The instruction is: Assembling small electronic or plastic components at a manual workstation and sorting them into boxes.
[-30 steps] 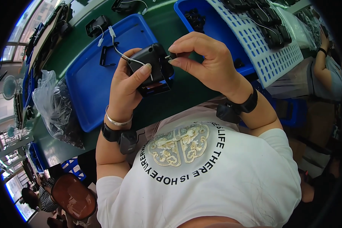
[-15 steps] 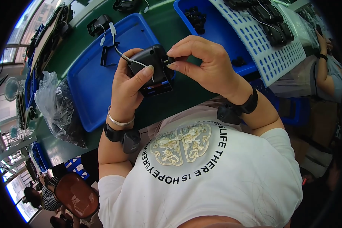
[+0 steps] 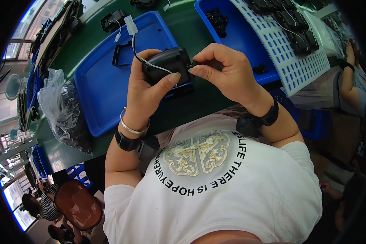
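My left hand [image 3: 145, 92] is closed round a black plastic housing [image 3: 168, 61], its thumb lying across the near corner. A grey-white cable [image 3: 150, 64] runs over the housing to a white connector [image 3: 131, 25] at its far left. A dark bracket [image 3: 179, 92] shows under the housing's near edge. At the housing's right side, my right hand [image 3: 229, 67] pinches a small black knob-like part [image 3: 194, 64] between thumb and forefinger. The fingers hide most of that part, and a short metal bit shows beside it, against the housing.
Beneath my hands is a blue tray [image 3: 97, 91] with a black bracket [image 3: 122, 55] in it. A second blue bin [image 3: 203, 12] holds small black parts [image 3: 217, 22]. A white perforated rack [image 3: 286, 61] carries black housings [image 3: 299, 38]. Left lies a clear plastic bag [image 3: 63, 110]. Another person's arm [image 3: 347, 77] is at right.
The housing has tipped so its near bracket shows less, and both hands sit slightly further right in the picture. My right hand keeps its pinch at the housing's side.
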